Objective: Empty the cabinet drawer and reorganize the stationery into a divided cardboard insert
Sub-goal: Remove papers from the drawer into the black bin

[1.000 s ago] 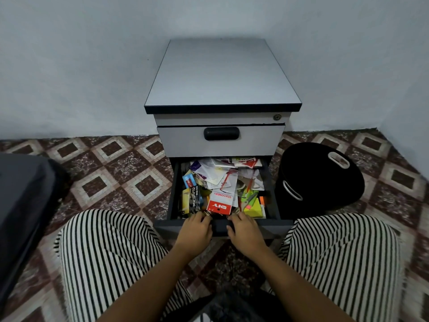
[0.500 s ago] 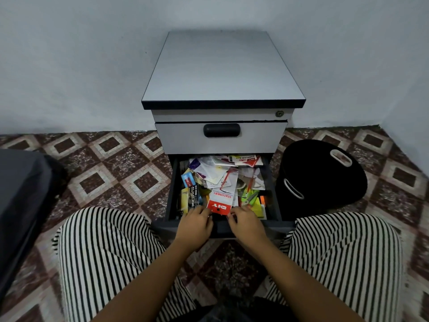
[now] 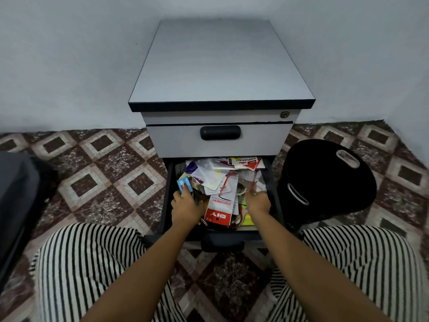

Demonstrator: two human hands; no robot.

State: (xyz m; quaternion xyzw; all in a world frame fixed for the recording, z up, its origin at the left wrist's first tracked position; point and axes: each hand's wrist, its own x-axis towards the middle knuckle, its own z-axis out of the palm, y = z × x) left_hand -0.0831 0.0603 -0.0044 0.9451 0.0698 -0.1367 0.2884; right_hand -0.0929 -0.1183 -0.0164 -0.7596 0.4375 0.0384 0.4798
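The lower drawer (image 3: 167, 205) of the grey cabinet (image 3: 220, 66) stood pulled out and was filled with loose stationery packets. Both hands were inside the drawer. The left hand (image 3: 185, 209) lay on the left side of the pile, fingers curled down among the items just below a blue packet (image 3: 184, 185); whether it gripped anything could not be determined. The right hand (image 3: 257, 203) lay on the right side, fingers bent into the pile near a red-handled item (image 3: 251, 185); its grip likewise could not be determined. A red-and-white packet marked STATIONERY (image 3: 219, 211) lay between the hands. A yellow-green pad (image 3: 248, 220) lay beside the right wrist. The upper drawer (image 3: 255, 140) was closed. A black round bin (image 3: 325, 182) stood to the right of the cabinet on the tiled floor (image 3: 104, 170)
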